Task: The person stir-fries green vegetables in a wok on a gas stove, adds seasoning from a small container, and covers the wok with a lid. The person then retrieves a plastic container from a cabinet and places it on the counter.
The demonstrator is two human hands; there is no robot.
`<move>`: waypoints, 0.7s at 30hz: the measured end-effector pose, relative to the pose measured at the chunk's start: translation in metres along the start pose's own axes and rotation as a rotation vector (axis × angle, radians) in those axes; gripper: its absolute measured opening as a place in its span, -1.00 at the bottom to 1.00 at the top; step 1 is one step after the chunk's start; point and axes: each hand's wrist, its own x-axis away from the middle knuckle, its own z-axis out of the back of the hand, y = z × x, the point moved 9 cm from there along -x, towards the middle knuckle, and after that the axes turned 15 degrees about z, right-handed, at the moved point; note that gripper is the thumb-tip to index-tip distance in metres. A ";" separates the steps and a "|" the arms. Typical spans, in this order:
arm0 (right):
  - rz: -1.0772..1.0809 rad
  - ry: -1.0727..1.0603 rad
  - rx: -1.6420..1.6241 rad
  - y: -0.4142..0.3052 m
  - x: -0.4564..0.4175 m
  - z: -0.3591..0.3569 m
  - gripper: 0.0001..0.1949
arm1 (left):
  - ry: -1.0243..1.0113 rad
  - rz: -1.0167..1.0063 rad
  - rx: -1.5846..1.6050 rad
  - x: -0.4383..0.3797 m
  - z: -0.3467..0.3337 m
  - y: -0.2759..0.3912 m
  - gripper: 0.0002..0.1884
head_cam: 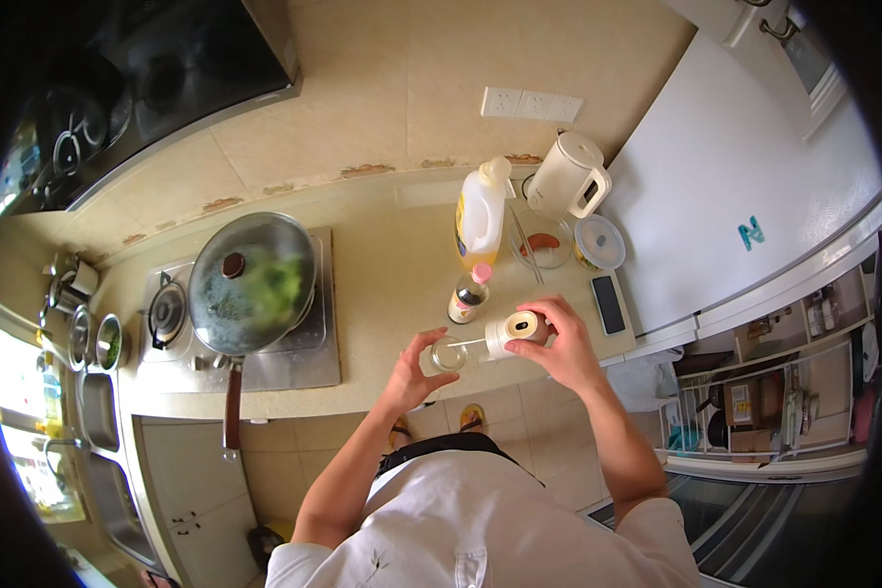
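Observation:
My left hand (417,370) holds a small clear glass jar (448,355) above the counter's front edge. My right hand (562,342) grips a white-and-cream container (516,334) with a small dark opening in its top. A thin pale utensil (470,342) spans the gap between the jar and the container; which of them bears it I cannot tell. Just beyond stands a small dark-filled bottle with a pink cap (469,295), and behind it a large plastic jug (480,213) with yellow liquid low inside.
At left, a glass-lidded pan (253,283) with green food sits on the gas stove (323,367), its handle past the counter edge. A glass bowl (551,259) with chopsticks, a lidded bowl (599,242), a white electric kettle (567,173) and a phone (608,305) stand at right.

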 end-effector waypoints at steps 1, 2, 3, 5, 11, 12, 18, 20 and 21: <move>-0.073 0.035 -0.047 0.016 0.011 -0.004 -0.49 | 0.004 0.017 0.007 -0.002 -0.002 -0.007 -0.22; -0.146 0.071 -0.094 0.033 0.025 -0.009 -0.51 | 0.007 0.033 0.013 -0.005 -0.005 -0.015 -0.21; -0.234 0.134 -0.227 0.054 0.042 -0.015 -0.54 | 0.009 0.048 0.020 -0.008 -0.009 -0.024 -0.20; -0.399 0.261 -0.496 0.095 0.080 -0.028 -0.61 | -0.007 0.065 0.048 -0.018 -0.016 -0.047 -0.20; -0.606 0.476 -0.943 0.141 0.152 -0.048 -0.59 | -0.009 0.165 0.030 -0.041 -0.043 -0.111 -0.18; -0.602 0.506 -0.952 0.143 0.155 -0.046 -0.58 | -0.010 0.177 0.018 -0.043 -0.048 -0.112 -0.18; -0.527 0.556 -1.029 0.153 0.164 -0.020 -0.55 | 0.020 0.126 -0.104 -0.053 -0.067 -0.093 -0.19; -0.528 0.571 -1.028 0.159 0.167 -0.013 -0.56 | 0.059 0.102 -0.174 -0.051 -0.067 -0.082 -0.15; -0.528 0.580 -1.030 0.162 0.169 -0.010 -0.56 | 0.091 0.088 -0.221 -0.051 -0.064 -0.075 -0.12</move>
